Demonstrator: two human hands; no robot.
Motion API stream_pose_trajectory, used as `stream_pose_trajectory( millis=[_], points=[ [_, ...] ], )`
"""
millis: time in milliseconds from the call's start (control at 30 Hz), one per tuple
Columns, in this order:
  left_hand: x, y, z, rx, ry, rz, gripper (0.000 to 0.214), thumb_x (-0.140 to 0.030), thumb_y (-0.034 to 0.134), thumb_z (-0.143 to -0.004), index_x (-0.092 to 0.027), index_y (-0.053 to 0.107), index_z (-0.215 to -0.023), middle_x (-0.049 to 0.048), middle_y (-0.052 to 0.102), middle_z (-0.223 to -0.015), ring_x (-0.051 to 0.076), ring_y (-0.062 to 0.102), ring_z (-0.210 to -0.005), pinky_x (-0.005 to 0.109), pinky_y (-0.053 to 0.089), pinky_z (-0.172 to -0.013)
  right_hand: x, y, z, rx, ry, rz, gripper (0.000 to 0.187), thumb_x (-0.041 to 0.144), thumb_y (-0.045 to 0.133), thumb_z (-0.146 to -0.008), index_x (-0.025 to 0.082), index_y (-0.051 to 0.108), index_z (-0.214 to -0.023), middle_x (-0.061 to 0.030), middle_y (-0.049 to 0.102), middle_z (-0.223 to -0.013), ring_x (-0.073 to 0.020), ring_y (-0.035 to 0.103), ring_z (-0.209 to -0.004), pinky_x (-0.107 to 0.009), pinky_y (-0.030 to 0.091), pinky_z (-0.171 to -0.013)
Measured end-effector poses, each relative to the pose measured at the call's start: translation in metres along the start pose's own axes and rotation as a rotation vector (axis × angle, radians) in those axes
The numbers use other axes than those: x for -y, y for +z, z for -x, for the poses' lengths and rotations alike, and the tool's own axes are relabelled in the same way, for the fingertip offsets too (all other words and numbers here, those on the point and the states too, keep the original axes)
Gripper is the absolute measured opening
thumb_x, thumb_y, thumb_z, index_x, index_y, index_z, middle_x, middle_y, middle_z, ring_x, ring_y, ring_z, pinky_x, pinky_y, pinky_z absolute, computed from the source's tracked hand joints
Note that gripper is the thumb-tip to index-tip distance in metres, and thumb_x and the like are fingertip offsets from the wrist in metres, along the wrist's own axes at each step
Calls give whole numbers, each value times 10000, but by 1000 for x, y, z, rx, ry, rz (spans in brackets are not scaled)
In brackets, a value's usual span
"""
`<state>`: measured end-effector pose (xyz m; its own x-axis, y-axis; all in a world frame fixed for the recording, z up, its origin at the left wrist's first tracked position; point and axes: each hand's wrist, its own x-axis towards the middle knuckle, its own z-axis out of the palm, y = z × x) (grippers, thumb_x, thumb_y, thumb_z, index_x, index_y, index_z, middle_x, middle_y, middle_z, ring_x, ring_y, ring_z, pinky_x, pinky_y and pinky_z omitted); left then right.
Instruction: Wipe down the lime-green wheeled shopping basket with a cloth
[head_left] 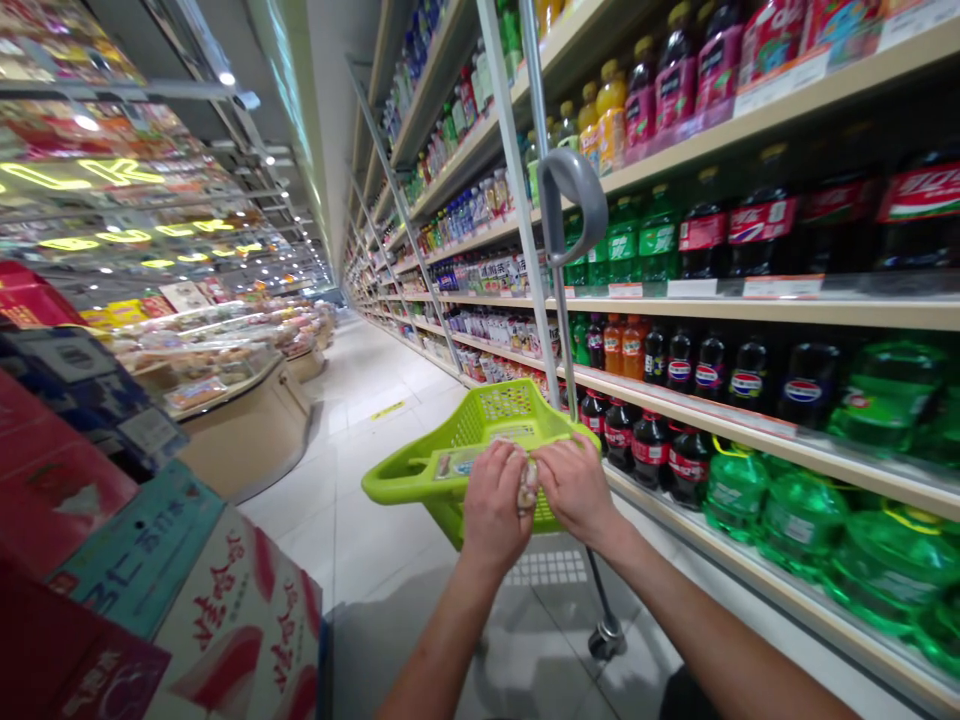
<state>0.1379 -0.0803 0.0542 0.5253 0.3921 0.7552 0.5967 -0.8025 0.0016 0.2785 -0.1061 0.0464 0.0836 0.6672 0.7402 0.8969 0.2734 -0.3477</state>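
My left hand (495,492) and my right hand (576,487) are close together over the near side of a lime-green shopping basket (397,484). Between them is a small crinkled packet (528,486) with pale and reddish parts, and the fingers of both hands are closed on it. What the packet contains is too small to make out. A flat, clear-wrapped package (454,463) lies at the basket's top, just left of my left hand. The basket rides on a wheeled frame, whose grey loop handle (592,200) rises behind my right hand.
Shelves of drinks line the right side, with green large bottles (799,510) at the bottom and cola bottles (649,445) beside them. Stacked cartons (240,610) stand close on the left. Beyond them is a curved display counter (240,430). A tiled aisle (367,360) runs ahead.
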Motion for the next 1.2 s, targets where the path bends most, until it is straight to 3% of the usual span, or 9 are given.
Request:
stream_pose_trajectory(
  millis=[200, 400, 500, 633, 700, 900, 967, 1033, 1200],
  points=[
    [-7, -14, 4, 112, -87, -19, 442, -330, 538, -721, -147, 472, -1118, 155, 428, -1290, 290, 344, -1222, 538, 238, -1010, -20, -6, 3, -99, -29, -38, 233, 210, 382, -833, 193, 611, -792, -15, 655, -771, -159, 537, -779, -359, 246, -874],
    [-35, 19, -13, 17, -104, -56, 276, -206, 400, -832, -208, 539, -1071, 79, 550, -1174, 254, 405, -1179, 483, 329, -952, -23, -10, 4, -107, -54, -68, 271, 214, 344, -854, 197, 610, -803, -6, 659, -800, -148, 536, -788, -355, 244, -873],
    [-8, 13, -5, -31, -97, -101, 277, -205, 428, -825, -213, 540, -1078, 74, 561, -1159, 236, 456, -1124, 480, 302, -976, -26, -12, 5, -96, -67, -84, 257, 216, 358, -851, 205, 613, -827, -1, 664, -813, -145, 539, -794, -355, 243, -874],
    [48, -12, 12, -146, -328, -135, 266, -262, 397, -840, -167, 572, -1016, 99, 590, -1074, 230, 520, -1020, 447, 390, -913, -24, -11, 5, -118, -58, -112, 250, 212, 366, -845, 202, 616, -848, 0, 660, -810, -144, 538, -791, -355, 243, -873],
    [55, -15, 13, -188, -398, -123, 273, -263, 379, -845, -152, 576, -999, 105, 589, -1050, 220, 529, -1006, 403, 434, -873, -21, -8, 5, -144, -46, -121, 247, 212, 370, -840, 198, 617, -836, -2, 655, -795, -145, 536, -778, -353, 248, -862],
    [-14, 19, -17, -72, -77, -17, 228, -203, 412, -835, -187, 567, -1001, 76, 587, -1069, 178, 514, -1036, 348, 421, -912, -21, -8, 5, -141, -49, -76, 257, 213, 361, -839, 198, 616, -806, -7, 654, -780, -145, 538, -772, -347, 256, -848],
    [-19, 19, -22, -42, -16, -16, 225, -202, 426, -827, -203, 570, -1000, 68, 592, -1080, 183, 512, -1044, 368, 408, -925, -26, -12, 5, -101, -70, -58, 261, 213, 357, -845, 200, 617, -827, -10, 660, -803, -148, 541, -793, -346, 258, -854],
    [0, 8, -16, -49, -70, -46, 223, -219, 436, -824, -213, 575, -998, 60, 596, -1087, 192, 522, -1032, 394, 398, -928, -31, -15, 6, -84, -73, -54, 258, 215, 360, -847, 201, 618, -844, -10, 665, -822, -150, 545, -807, -346, 257, -864],
    [55, -20, 6, -154, -463, -117, 228, -257, 415, -824, -164, 604, -910, 87, 625, -972, 209, 569, -925, 379, 466, -820, -35, -17, 6, -113, -48, -49, 253, 215, 371, -840, 206, 622, -821, -3, 662, -812, -144, 549, -781, -344, 263, -857]
  ],
)
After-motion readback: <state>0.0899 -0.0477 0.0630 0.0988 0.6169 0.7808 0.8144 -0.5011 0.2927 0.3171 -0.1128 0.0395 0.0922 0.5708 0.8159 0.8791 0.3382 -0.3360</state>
